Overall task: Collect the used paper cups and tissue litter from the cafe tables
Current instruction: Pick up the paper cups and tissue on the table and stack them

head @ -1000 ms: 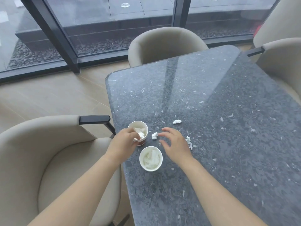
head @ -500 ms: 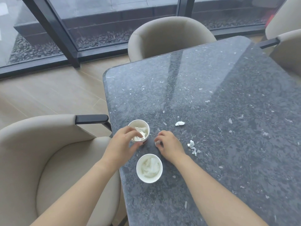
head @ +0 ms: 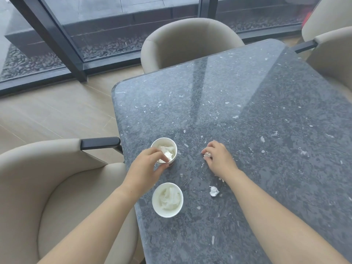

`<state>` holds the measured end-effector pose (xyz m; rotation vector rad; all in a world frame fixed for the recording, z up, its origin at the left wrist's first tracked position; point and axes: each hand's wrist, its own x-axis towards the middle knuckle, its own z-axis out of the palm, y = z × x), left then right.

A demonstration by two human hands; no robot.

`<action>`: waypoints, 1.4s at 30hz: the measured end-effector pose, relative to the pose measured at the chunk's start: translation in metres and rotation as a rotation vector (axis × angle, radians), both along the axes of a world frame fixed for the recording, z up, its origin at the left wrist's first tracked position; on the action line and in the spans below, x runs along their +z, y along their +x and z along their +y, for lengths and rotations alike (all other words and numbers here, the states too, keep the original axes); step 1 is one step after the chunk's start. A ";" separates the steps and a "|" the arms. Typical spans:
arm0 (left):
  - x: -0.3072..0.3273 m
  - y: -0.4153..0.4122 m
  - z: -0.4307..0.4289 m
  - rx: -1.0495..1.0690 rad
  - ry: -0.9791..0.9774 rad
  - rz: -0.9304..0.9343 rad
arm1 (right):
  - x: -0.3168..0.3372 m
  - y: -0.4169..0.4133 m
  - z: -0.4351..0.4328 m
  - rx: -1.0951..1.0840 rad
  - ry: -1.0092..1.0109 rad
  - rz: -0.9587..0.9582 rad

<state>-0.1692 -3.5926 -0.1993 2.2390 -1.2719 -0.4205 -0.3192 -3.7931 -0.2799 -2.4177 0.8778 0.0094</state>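
Head camera, my only view: the left hand (head: 146, 164) covers the near side of the far cup (head: 162, 140), so I cannot see that cup's base or its front wall. Its fingers curl over the near rim with the thumb against the outside, gripping the cup. I cannot tell whether the fingertips also touch the tissue inside. The right hand (head: 219, 159) lies curled, knuckles up, on the table (head: 247, 111), pinching a small scrap (head: 207, 154) that shows only as a white bit under the fingertips. Another white fleck (head: 221, 179) peeks out beside the right wrist, mostly hidden. Chairs (head: 47, 178) are cut off at the frame edges.

Both cups are white paper, upright, near the table's left edge. The far cup holds crumpled white tissue. The near cup (head: 167, 200) stands just below the left hand, apart from it, and is also stuffed with tissue. A loose scrap (head: 214, 191) lies on the table between the near cup and the right forearm.
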 end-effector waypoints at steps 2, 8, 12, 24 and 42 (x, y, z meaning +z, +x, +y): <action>0.001 -0.002 0.000 -0.016 0.008 0.006 | 0.004 -0.013 0.002 -0.035 0.017 -0.046; 0.006 -0.011 -0.002 -0.070 0.021 0.043 | 0.019 -0.060 0.009 -0.091 0.020 -0.090; 0.011 -0.015 -0.001 -0.060 0.002 0.041 | 0.021 -0.070 0.012 -0.104 0.007 -0.074; 0.013 -0.019 0.015 -0.095 -0.023 0.015 | 0.022 -0.076 0.026 0.094 0.183 0.205; 0.016 -0.015 0.041 -0.064 -0.036 0.028 | 0.026 -0.059 0.074 -0.061 0.185 0.057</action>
